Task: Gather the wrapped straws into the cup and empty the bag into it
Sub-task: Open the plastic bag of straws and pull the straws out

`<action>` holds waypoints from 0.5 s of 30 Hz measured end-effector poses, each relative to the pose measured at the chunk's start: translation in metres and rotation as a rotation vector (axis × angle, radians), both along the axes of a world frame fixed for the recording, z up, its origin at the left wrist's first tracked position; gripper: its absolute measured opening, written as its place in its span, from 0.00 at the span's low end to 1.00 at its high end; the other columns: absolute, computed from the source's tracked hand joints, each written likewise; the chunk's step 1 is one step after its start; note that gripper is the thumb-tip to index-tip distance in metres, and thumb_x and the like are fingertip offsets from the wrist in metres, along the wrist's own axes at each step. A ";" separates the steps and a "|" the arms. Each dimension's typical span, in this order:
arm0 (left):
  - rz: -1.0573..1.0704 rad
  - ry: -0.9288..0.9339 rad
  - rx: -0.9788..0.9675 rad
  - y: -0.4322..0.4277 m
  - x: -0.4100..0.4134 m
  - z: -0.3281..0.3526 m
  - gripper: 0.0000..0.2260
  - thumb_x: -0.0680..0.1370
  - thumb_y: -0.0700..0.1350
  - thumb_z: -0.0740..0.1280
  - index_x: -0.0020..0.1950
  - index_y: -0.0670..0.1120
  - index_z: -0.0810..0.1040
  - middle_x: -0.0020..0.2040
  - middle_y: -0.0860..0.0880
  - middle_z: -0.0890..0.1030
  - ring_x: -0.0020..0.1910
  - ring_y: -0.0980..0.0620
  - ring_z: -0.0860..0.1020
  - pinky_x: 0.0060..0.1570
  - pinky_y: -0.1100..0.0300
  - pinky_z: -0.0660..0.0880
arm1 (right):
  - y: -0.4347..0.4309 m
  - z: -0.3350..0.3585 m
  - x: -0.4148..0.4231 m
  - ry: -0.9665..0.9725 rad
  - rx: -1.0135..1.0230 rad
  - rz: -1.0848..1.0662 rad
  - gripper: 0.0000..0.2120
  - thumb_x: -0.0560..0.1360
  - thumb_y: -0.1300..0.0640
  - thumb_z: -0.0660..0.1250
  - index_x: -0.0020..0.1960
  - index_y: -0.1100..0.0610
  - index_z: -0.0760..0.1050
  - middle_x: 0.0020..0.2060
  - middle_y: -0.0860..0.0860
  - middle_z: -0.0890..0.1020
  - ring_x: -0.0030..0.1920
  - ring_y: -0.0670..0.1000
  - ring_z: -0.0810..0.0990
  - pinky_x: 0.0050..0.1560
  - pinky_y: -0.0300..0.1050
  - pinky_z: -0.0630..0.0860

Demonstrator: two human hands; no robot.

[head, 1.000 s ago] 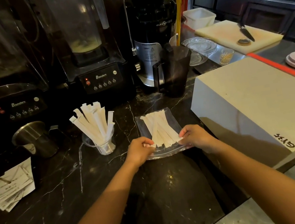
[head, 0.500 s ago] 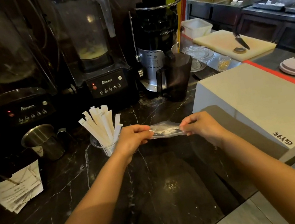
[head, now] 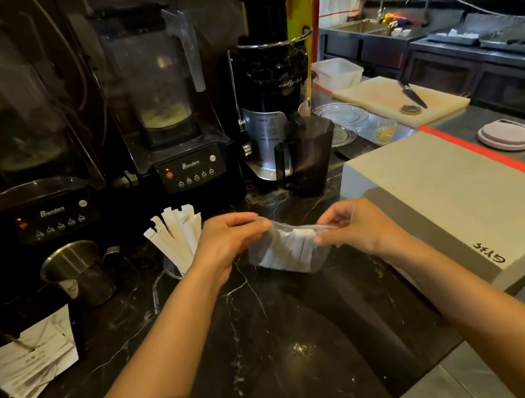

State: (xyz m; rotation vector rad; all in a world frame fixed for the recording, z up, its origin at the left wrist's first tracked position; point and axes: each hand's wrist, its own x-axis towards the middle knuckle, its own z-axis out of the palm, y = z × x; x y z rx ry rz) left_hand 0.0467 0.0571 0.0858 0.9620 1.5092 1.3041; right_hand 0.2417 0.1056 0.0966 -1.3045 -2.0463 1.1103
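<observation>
A clear plastic bag (head: 288, 250) with several white wrapped straws inside hangs above the black marble counter (head: 277, 335). My left hand (head: 226, 239) pinches its upper left edge and my right hand (head: 359, 227) pinches its upper right edge. The bag's body droops toward me below my fingers. Left of my left hand stands a small clear cup (head: 173, 270), partly hidden by my wrist, with several wrapped straws (head: 175, 234) fanned upright in it.
Two black blenders (head: 185, 163) and a juicer (head: 273, 103) with a dark jug (head: 309, 156) line the back. A steel pitcher (head: 82, 270) and a paper stack (head: 34, 358) sit at left. A large beige box (head: 446, 203) lies close on the right.
The bag lay flat on the counter under both hands a second ago. Both hands lifted it by its near edge, and it now hangs raised with its body drooping toward me.
</observation>
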 end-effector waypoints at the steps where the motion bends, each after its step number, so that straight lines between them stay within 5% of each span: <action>1: -0.014 0.009 0.010 0.000 -0.001 0.003 0.04 0.69 0.37 0.71 0.40 0.45 0.81 0.42 0.49 0.81 0.46 0.54 0.79 0.51 0.59 0.77 | -0.002 0.002 -0.001 -0.023 0.035 0.019 0.08 0.69 0.57 0.72 0.35 0.50 0.74 0.34 0.48 0.78 0.35 0.45 0.75 0.37 0.37 0.71; 8: -0.045 -0.002 0.004 0.011 -0.003 0.018 0.03 0.71 0.41 0.70 0.43 0.44 0.80 0.42 0.48 0.81 0.44 0.53 0.80 0.42 0.64 0.78 | -0.015 0.013 -0.015 -0.170 0.128 0.177 0.14 0.74 0.57 0.65 0.31 0.51 0.69 0.26 0.46 0.73 0.22 0.38 0.73 0.25 0.28 0.67; 15: -0.089 -0.057 0.023 0.012 -0.001 0.023 0.08 0.73 0.42 0.69 0.50 0.45 0.74 0.41 0.47 0.80 0.34 0.56 0.81 0.34 0.66 0.79 | -0.024 0.015 -0.036 -0.037 -0.135 0.274 0.12 0.75 0.63 0.61 0.33 0.56 0.67 0.28 0.52 0.79 0.21 0.41 0.77 0.22 0.31 0.71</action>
